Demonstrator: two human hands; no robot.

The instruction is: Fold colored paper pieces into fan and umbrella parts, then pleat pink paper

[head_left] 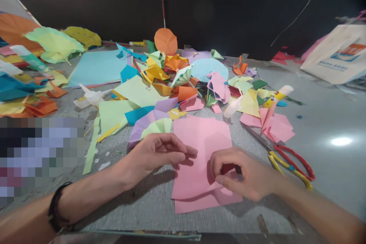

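head view, hands (pixel 160 148) (pixel 246 173) loosely curled over pink paper (pixel 198 175), grip unclear, scissors (pixel 291 167) nearby

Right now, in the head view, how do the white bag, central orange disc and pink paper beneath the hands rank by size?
Pink paper, largest, partly hidden
White bag, middle
Orange disc, smallest

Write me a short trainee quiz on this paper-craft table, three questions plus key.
1. True or false: the scissors have one red handle and one yellow handle.
2. Choose: the sheets beneath the left hand and right hand are: A green; B pink; C orange.
3. Fill in: the black bracelet is worn on the person's ____ side.

Key: 1 true; 2 B; 3 left.
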